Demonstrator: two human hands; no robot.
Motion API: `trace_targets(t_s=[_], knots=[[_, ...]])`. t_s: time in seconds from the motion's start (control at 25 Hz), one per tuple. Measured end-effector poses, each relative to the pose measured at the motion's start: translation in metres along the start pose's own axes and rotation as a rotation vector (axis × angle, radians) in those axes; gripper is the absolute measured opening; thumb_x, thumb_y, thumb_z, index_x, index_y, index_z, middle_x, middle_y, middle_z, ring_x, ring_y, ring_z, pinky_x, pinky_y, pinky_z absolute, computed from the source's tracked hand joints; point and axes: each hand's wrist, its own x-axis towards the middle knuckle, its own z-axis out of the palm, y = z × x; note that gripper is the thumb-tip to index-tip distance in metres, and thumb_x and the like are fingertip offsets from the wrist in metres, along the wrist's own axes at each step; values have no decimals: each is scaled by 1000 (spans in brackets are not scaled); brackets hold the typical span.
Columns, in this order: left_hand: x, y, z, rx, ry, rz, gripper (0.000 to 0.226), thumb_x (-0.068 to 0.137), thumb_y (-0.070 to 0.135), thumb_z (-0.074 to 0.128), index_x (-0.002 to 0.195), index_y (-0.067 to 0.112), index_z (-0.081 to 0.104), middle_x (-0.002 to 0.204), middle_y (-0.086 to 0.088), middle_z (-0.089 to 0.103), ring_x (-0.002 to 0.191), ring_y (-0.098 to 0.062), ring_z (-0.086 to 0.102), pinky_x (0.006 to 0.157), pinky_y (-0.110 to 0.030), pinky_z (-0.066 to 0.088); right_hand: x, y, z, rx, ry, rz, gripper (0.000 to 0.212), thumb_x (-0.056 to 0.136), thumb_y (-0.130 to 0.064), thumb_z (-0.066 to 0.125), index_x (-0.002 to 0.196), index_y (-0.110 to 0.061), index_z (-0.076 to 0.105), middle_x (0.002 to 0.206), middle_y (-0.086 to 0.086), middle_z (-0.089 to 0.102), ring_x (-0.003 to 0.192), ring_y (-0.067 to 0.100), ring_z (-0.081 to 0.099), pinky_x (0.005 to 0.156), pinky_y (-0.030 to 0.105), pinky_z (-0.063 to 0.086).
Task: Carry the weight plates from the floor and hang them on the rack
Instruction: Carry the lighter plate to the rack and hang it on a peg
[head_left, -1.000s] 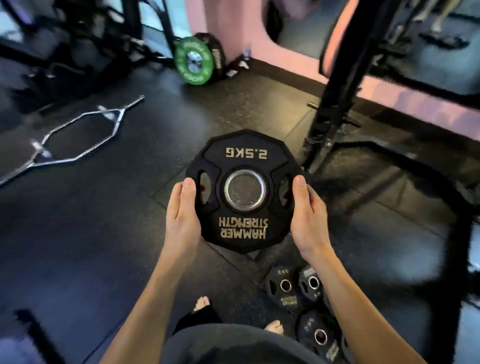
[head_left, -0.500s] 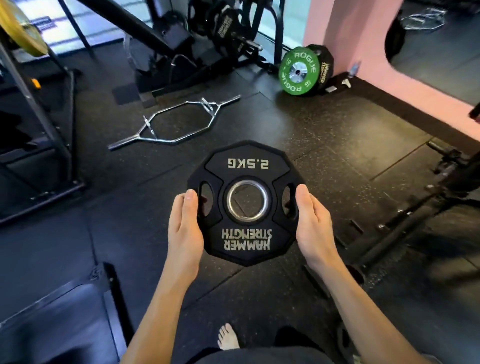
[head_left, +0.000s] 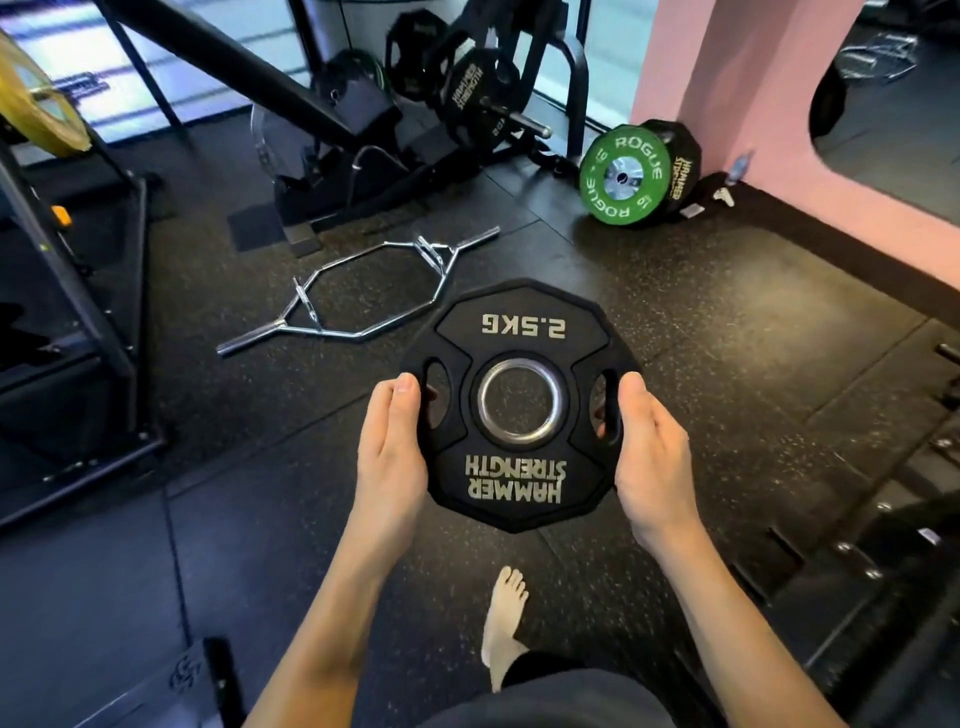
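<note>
The left hand's fingers (head_left: 435, 396) curled up through the grip slot on the left side of the 2.5 kg weight plate (head_left: 521, 405), their tips showing inside the slot, while the thumb lay along the rim above. The right hand's fingers (head_left: 601, 415) did the same through the slot on the right side, thumb resting along that edge. So the left hand (head_left: 393, 457) and the right hand (head_left: 655, 462) each gripped one side of the black Hammer Strength plate, which was held nearly flat in the air in front of the person, above the rubber floor (head_left: 701, 322), its lettering reading upside down and its steel centre ring open to the floor below.

One bare foot (head_left: 503, 618) stood on the floor beneath the plate. Beyond the plate's left side a chrome hex bar (head_left: 358, 291) lay flat. Farther off to the right, a green Rogue bumper plate (head_left: 622, 176) stood on edge by the pink wall (head_left: 675, 67), with a black plate (head_left: 683, 171) just behind it. At the back, a plate rack (head_left: 550, 67) already carried black Hammer Strength plates (head_left: 470, 98). A yellow plate (head_left: 36, 104) hung at the far left edge.
</note>
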Motion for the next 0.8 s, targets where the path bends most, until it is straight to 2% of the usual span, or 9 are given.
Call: trace_targets(t_s=[0.12, 0.24, 0.36, 0.48, 0.56, 0.64, 0.72, 0.76, 0.8], knots=[[79, 10, 22, 16, -31, 15, 35, 97, 48, 41, 82, 22, 59, 78, 16, 56, 74, 4, 53, 68, -12, 45, 73, -10, 22, -4, 29, 39, 54, 86, -77, 39, 96, -35, 72, 97, -7, 75, 93, 9, 69, 87, 44, 55], [160, 14, 44, -5, -58, -27, 37, 94, 51, 42, 89, 19, 61, 83, 12, 60, 79, -1, 56, 77, -25, 46, 148, -23, 43, -8, 56, 75, 60, 85, -78, 39, 95, -28, 71, 97, 1, 74, 95, 19, 68, 91, 51, 53], [248, 16, 72, 8, -120, -29, 33, 93, 51, 43, 78, 28, 61, 76, 17, 57, 72, 3, 53, 73, -28, 43, 228, -29, 64, -44, 130, 66, 68, 84, -79, 37, 97, -20, 69, 94, 3, 73, 93, 21, 67, 89, 51, 52], [336, 20, 103, 62, -165, -27, 30, 85, 57, 42, 65, 40, 55, 67, 23, 51, 61, 8, 47, 67, -32, 37, 305, -34, 85, -41, 219, 74, 62, 84, -75, 38, 91, -23, 71, 88, 1, 73, 89, 22, 67, 87, 51, 52], [404, 22, 127, 64, -240, 2, 29, 85, 57, 41, 62, 45, 53, 64, 26, 49, 57, 11, 44, 65, -32, 34, 362, -38, 101, -31, 297, 73, 59, 85, -73, 38, 86, -23, 71, 85, 0, 73, 82, 15, 67, 81, 46, 52], [466, 27, 154, 70, -315, 5, 28, 84, 57, 42, 63, 46, 55, 66, 26, 51, 61, 11, 45, 66, -35, 37, 410, -49, 113, -7, 376, 92, 58, 84, -72, 39, 86, -23, 71, 85, 0, 73, 75, 6, 66, 74, 41, 51], [528, 30, 186, 57, -396, -62, 26, 81, 59, 46, 66, 41, 58, 74, 20, 54, 71, 3, 51, 76, -44, 44, 458, -55, 116, 37, 439, 104, 60, 84, -72, 40, 87, -20, 72, 87, 6, 73, 79, 12, 67, 76, 44, 52], [551, 30, 201, 40, -430, -97, 25, 80, 58, 48, 65, 40, 58, 76, 16, 55, 73, 0, 51, 80, -44, 46, 478, -58, 117, 36, 479, 113, 62, 84, -72, 40, 86, -19, 71, 86, 8, 73, 81, 16, 67, 79, 47, 52], [573, 32, 217, 41, -464, -79, 25, 81, 55, 48, 64, 41, 57, 74, 18, 54, 72, 1, 50, 80, -36, 45, 496, -62, 115, 23, 513, 114, 63, 84, -74, 38, 84, -20, 71, 85, 7, 73, 81, 18, 67, 79, 47, 52]])
